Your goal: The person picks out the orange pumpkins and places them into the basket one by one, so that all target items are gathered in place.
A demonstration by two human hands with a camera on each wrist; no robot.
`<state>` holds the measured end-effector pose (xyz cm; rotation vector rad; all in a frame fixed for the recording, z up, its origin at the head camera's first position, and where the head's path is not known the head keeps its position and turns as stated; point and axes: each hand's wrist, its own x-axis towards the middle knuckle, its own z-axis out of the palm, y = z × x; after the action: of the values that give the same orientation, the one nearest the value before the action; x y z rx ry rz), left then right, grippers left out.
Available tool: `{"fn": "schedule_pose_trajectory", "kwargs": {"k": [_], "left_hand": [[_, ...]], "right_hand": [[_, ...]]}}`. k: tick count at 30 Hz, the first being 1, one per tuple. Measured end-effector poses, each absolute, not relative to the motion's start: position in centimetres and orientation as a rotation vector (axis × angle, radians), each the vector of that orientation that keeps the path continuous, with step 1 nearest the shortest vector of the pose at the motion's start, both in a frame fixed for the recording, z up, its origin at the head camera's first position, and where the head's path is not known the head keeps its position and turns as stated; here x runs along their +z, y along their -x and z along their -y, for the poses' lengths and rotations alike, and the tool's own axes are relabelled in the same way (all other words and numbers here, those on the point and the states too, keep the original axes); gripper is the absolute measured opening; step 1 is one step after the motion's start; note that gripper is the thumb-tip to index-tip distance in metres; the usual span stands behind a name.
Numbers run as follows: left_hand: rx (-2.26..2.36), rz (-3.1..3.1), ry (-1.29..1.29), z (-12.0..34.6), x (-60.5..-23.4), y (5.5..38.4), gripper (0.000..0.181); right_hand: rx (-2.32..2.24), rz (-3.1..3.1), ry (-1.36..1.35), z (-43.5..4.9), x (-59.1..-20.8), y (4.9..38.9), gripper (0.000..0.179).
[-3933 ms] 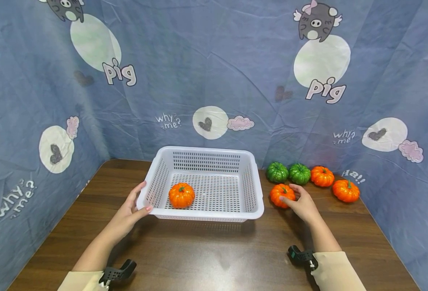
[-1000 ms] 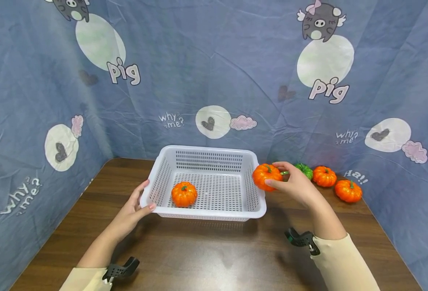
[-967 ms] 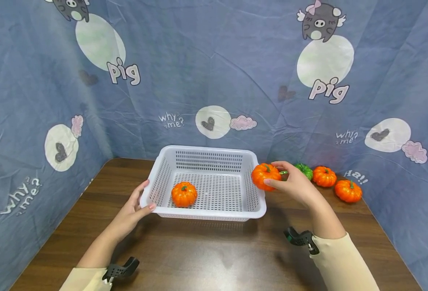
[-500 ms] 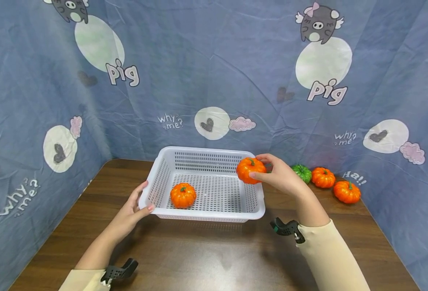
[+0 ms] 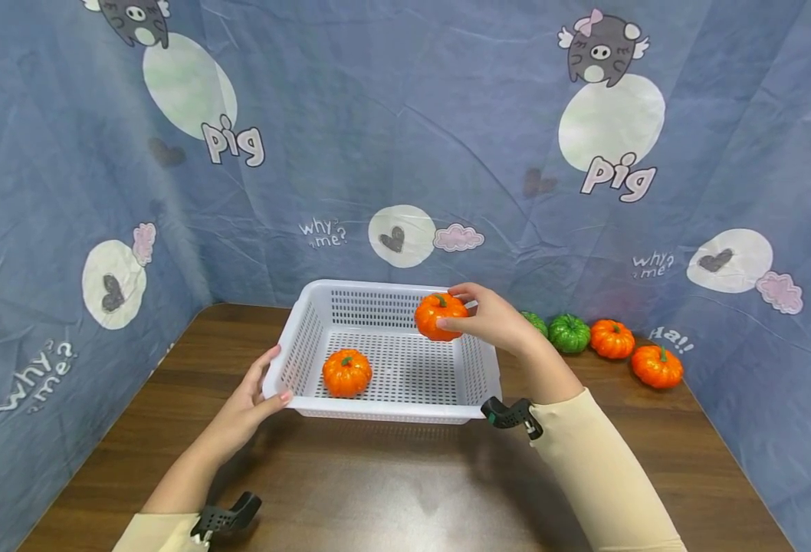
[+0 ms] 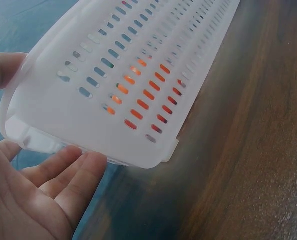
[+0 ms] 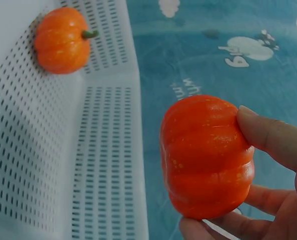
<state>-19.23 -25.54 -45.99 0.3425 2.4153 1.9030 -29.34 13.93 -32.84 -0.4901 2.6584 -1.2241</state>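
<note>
A white perforated plastic basket [image 5: 385,408] stands on the table, with an orange pumpkin [image 5: 346,373] inside at its left front. My left hand [image 5: 243,410] holds the basket's left front corner, thumb on the rim; in the left wrist view the fingers [image 6: 81,185] lie against its underside. Over the right half of the basket, my right hand [image 5: 491,318] grips a second orange pumpkin [image 5: 438,317] by its side, stem up. The right wrist view shows this pumpkin [image 7: 206,157] between thumb and fingers, with the basket wall [image 7: 106,165] beside it.
Along the back right of the wooden table [image 5: 392,483] sit a green pumpkin [image 5: 569,334] and two orange pumpkins [image 5: 612,339]. Another green pumpkin [image 5: 535,323] is partly hidden behind my right arm. A blue printed cloth [image 5: 405,138] hangs behind and at both sides.
My right hand took hold of the orange pumpkin on the table, lifted it and carried it left over the basket rim. My left hand stays on the basket corner.
</note>
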Motion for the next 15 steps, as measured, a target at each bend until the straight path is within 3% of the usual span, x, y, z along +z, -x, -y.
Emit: {"fn": "schedule_pose_trajectory", "kwargs": {"k": [15], "left_hand": [[1.918,-2.399,-0.352,25.6,-46.0,19.2,0.082]], "right_hand": [[-1.008,-2.731,0.564,-10.4,-33.4,31.8,0.066]]}}
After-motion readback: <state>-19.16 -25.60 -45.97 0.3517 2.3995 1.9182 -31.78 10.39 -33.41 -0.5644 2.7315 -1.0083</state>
